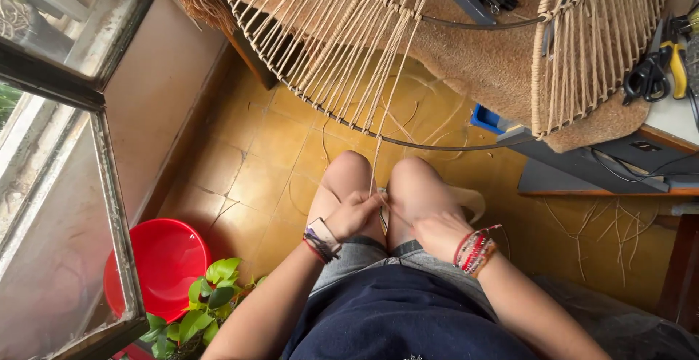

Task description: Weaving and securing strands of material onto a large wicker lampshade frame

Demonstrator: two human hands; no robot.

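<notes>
Both hands sit low between the knees — the left hand (354, 214) and right hand (437, 230) are closed, pinching the tan cord (386, 123) that hangs from the wire frame (328, 47) above. It looks like knot-tying time — next comes a careful, snug pull.

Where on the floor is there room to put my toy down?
Bare yellow floor tiles lie between the red tub, the wall and the knees. By the table on the right, loose cord scraps crowd the floor.
</notes>
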